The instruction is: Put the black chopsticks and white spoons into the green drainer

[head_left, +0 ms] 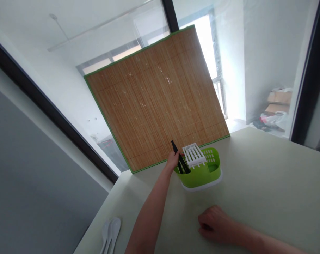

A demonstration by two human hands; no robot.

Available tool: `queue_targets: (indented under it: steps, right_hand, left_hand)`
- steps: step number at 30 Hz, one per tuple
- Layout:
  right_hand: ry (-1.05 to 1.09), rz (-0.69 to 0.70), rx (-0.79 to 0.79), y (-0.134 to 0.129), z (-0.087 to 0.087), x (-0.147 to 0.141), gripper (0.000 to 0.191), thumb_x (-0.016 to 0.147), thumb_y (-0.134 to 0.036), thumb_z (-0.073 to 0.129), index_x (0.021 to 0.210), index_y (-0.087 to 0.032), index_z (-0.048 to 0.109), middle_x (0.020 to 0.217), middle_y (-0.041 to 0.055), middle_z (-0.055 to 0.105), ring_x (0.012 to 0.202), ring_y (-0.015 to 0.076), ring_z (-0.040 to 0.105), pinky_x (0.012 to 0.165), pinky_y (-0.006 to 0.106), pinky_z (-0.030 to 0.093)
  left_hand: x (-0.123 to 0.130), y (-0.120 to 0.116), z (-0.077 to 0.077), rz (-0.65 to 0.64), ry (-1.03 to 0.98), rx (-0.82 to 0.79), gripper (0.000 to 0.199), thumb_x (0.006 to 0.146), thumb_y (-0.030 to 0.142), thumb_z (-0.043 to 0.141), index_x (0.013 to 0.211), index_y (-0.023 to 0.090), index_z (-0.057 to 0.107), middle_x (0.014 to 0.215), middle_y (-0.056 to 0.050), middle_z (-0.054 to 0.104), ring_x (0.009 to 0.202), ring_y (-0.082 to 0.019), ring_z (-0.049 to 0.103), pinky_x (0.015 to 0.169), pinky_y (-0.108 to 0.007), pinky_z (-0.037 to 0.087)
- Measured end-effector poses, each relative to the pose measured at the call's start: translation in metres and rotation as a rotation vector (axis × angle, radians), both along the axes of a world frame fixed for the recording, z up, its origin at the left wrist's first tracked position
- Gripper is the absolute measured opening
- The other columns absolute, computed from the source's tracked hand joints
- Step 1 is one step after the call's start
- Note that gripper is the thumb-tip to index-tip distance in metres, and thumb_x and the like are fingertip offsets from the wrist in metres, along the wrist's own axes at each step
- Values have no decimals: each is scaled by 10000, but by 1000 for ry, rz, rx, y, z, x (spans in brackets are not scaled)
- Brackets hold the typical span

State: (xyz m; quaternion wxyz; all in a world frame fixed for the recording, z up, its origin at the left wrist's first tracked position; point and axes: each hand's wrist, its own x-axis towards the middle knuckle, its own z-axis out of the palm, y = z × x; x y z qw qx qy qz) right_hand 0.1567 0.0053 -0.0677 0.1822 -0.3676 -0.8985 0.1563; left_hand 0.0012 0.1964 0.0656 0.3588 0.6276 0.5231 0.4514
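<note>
My left hand (173, 159) is closed around black chopsticks (181, 163) at the left end of a green utensil caddy (199, 176). Their lower ends are down in the caddy's left compartment, and their upper ends tilt to the left above my fingers. A white slatted rack (194, 155) sits over the middle of the caddy, which stands on a white base (203, 186). My right hand (215, 224) rests on the table in front of the caddy, fingers curled into a loose fist, with nothing seen in it.
White spoons (111, 231) lie together at the table's left front edge. Behind the caddy, a bamboo mat (157, 102) with green edging leans against a glass pane. The pale table (268, 176) extends to the right. Boxes and bags (277, 106) show beyond the glass.
</note>
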Motion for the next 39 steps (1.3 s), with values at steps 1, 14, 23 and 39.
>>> queue_targets:
  steps: [1, 14, 23, 39]
  right_hand:
    - [-2, -5, -1, 0, 1, 0, 122, 768, -302, 547, 688, -215, 579, 676, -22, 655, 621, 130, 553, 575, 265, 253]
    - [-4, 10, -22, 0, 2, 2, 130, 787, -293, 538, 696, -207, 574, 667, -18, 638, 622, 128, 539, 582, 263, 250]
    - [-39, 14, 6, -1, 2, 2, 119, 804, -269, 514, 721, -208, 573, 687, -9, 642, 630, 133, 550, 579, 269, 249]
    - [-35, 10, 17, -3, 0, 4, 164, 833, -275, 481, 693, -205, 530, 672, -16, 615, 625, 125, 536, 579, 261, 240]
  left_hand:
    - [0, -1, 1, 14, -41, 14, 199, 842, 298, 527, 713, 153, 570, 665, -75, 672, 626, -178, 646, 630, -298, 520]
    - [-24, -55, 100, 225, -577, 666, 343, 832, 564, 502, 833, 229, 428, 531, 99, 391, 368, -55, 368, 370, -161, 348]
    - [-47, -139, 11, 283, -304, 296, 429, 852, 608, 409, 675, 221, 355, 517, 74, 339, 368, -56, 297, 331, -181, 227]
    - [-167, -158, -29, 703, 504, -6, 434, 894, 557, 266, 965, 216, 525, 719, -8, 583, 623, -159, 581, 568, -244, 437]
